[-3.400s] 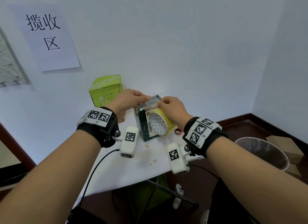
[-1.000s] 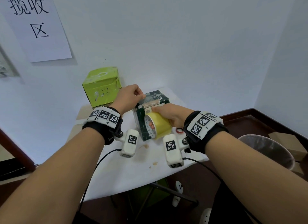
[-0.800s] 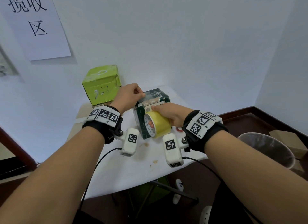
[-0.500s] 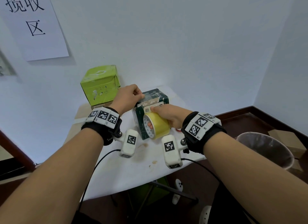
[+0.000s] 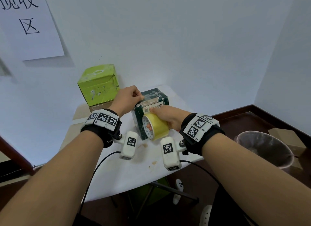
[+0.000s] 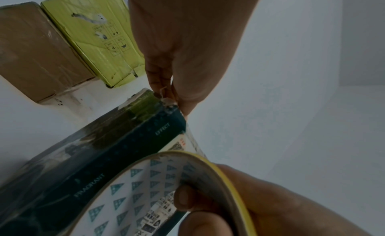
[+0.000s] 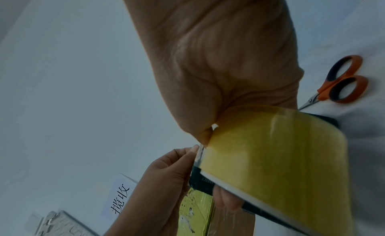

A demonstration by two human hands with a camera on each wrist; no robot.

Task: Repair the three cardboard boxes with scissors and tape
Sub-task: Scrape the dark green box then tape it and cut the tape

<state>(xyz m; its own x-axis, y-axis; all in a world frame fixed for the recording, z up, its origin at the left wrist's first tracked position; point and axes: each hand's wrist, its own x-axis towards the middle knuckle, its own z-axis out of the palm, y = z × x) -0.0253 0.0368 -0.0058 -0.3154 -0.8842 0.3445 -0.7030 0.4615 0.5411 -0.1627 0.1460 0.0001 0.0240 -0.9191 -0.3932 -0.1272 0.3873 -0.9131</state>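
**Taping the dark green box: strip anchored, not yet cut**

I read the head view first; the dark green box (image 5: 149, 108) stands at centre frame on the white surface (image 5: 117, 172), with a strip of clear tape (image 5: 149, 99) lying across its torn top edge; my left hand (image 5: 126, 98) pinches the free end of that strip at the box's upper left corner, thumb and fingers closed on it (left wrist view confirms the pinch right at the corner); my right hand (image 5: 165, 115) grasps the tape roll (image 5: 155, 127), fingers curled through its core, thumb on top, the roll held against the box's front face, lower centre of frame.

Progress, as judged: this box is mid-repair; the tape is laid over the top but appears still joined to the roll, so cutting and smoothing remain; the scissors (image 7: 341, 80) lie untouched on the surface at the right edge of the right wrist view, just beside the box.

The light green box (image 5: 98, 85) sits left of centre, toward the wall, stacked on a brown box (image 6: 39, 53); the green one shows scuffs and a split corner; the brown one has glossy tape over it; I cannot tell whether either counts as repaired.

Remaining, by my estimate: finish this strip; then inspect the other two boxes.
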